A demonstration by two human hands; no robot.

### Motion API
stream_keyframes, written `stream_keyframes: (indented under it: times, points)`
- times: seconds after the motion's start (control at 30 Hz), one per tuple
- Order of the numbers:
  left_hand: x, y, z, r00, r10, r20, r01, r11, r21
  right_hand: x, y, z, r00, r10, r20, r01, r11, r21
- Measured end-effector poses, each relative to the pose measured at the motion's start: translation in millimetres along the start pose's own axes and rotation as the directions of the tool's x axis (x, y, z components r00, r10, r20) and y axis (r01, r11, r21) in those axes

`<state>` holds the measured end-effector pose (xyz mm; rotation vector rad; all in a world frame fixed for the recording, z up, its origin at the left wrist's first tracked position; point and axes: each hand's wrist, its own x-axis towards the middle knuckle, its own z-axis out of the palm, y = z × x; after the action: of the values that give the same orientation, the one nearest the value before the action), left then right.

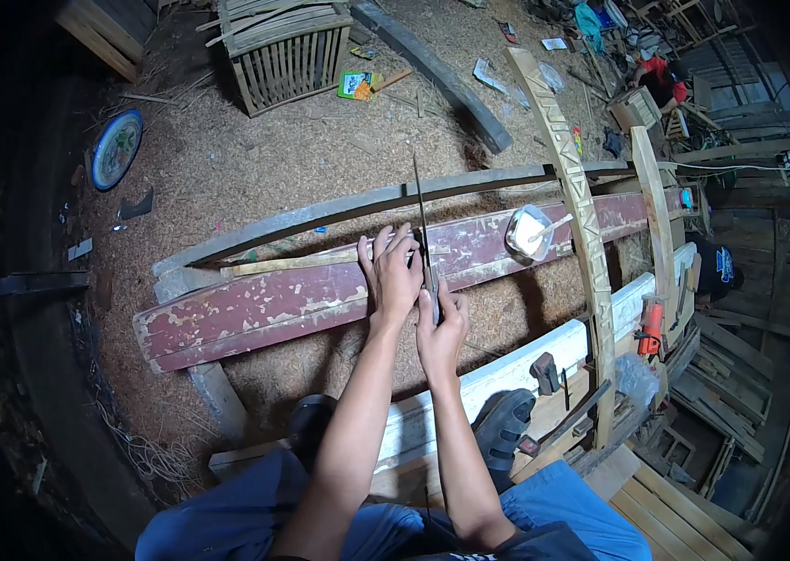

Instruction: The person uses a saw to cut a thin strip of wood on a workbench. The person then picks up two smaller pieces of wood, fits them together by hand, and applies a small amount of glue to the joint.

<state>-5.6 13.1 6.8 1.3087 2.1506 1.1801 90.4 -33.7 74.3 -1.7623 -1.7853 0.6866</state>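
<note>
My right hand [444,329] is closed around the handle of a long-bladed tool [421,201], its blade pointing away from me. I see the blade nearly edge-on, so saw or machete I cannot tell. Just left of it, my left hand [395,280] holds down a thin wooden strip [306,263] with its fingers bent over it. The strip lies along a worn, dark red plank [255,318], and the blade crosses near its right end. Right of my hands, a clear plastic tub [529,234] of white stuff with a stick in it sits on the plank.
A notched pale beam [574,187] crosses the plank at the right. A white board [498,379] lies by my sandalled feet, near a dark block [545,372] and an orange-red bottle [650,325]. Beyond are a slatted crate [292,70] and a person in red [664,82].
</note>
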Motion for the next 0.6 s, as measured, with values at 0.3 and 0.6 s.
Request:
stream_keyframes:
  times: [0.3, 0.6]
  points:
    - [0, -1, 2, 1.000, -0.015, 0.008, 0.015, 1.000, -0.007, -23, 9, -11, 1.000, 0.005, 0.007, -0.005, 1.000, 0.019]
    - [3, -2, -2, 1.000, -0.012, 0.007, 0.012, 1.000, -0.012, -59, 17, -23, 0.996, 0.076, 0.051, -0.077, 0.997, 0.014]
